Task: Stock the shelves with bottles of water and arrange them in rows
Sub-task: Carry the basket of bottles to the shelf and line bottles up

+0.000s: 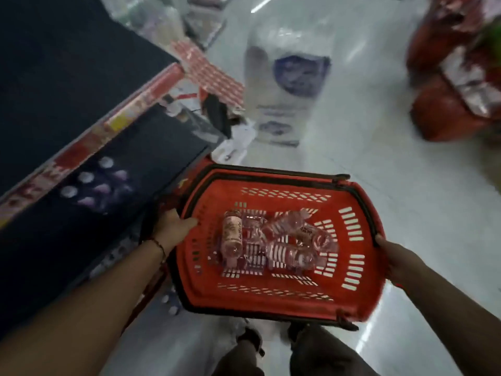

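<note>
A red plastic shopping basket (349,299) with black handles hangs in front of me above the aisle floor. My left hand (173,226) grips its left rim, and my right hand (397,263) grips its right rim. Several clear water bottles (287,251) lie loose on the basket's bottom, one with a pale label (231,232) at the left. To my left is a dark shelf (151,147) with a few white-capped bottles (86,177) standing on it. The frame is blurred by motion.
A tall wrapped pack with a blue label (287,77) stands on the white floor ahead. Red displays (455,104) sit at the right. Boxes and a red-and-white pack (208,69) lie by the shelf end. My legs (311,351) show below the basket.
</note>
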The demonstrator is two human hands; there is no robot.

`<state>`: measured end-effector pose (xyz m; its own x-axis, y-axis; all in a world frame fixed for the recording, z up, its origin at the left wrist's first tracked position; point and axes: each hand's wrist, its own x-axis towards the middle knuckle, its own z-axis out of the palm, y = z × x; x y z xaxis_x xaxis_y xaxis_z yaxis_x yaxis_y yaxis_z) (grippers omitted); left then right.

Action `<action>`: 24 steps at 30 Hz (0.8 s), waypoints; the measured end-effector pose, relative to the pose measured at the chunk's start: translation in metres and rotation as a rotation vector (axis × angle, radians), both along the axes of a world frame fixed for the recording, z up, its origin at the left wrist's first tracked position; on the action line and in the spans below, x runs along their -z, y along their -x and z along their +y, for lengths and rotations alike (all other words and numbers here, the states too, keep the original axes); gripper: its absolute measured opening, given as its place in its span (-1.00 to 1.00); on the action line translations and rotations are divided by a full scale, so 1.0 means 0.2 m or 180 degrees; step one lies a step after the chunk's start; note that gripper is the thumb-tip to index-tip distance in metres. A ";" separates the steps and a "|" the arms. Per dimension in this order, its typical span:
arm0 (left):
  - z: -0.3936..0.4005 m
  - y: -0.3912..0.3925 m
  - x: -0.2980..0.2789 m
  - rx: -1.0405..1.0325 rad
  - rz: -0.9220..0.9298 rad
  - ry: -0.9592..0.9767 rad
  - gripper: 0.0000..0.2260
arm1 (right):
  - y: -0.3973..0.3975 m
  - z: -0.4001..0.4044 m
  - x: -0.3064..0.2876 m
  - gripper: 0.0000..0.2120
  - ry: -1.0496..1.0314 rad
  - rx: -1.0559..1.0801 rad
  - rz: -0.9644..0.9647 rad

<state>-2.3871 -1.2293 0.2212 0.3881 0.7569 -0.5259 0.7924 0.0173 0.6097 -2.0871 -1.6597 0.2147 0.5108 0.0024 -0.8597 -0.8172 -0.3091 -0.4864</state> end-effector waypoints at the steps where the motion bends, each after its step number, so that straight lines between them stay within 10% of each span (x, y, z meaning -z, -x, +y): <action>1: -0.05 -0.11 0.01 0.0217 0.0043 0.0012 -0.53 | 0.04 -0.09 -0.02 -0.05 0.0079 0.0233 0.0064; 7: -0.43 -0.61 0.31 0.1218 0.0256 0.0020 -0.78 | 0.25 -0.56 0.07 -0.71 0.0239 0.1039 0.0412; 17: -1.02 -1.01 1.48 0.2193 0.0497 -0.0153 -0.74 | 0.39 -1.23 1.21 -0.74 0.0413 0.1721 0.0662; 24: -1.04 -1.01 1.98 0.2185 0.0344 -0.0487 -0.84 | 0.41 -1.28 1.68 -0.72 0.0519 0.0778 0.0331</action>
<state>-2.1841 -1.4365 -0.1744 0.7554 0.4285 -0.4957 0.6498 -0.5871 0.4828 -2.1697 -1.9164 -0.1204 0.3884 -0.2520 -0.8863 -0.9198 -0.1642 -0.3564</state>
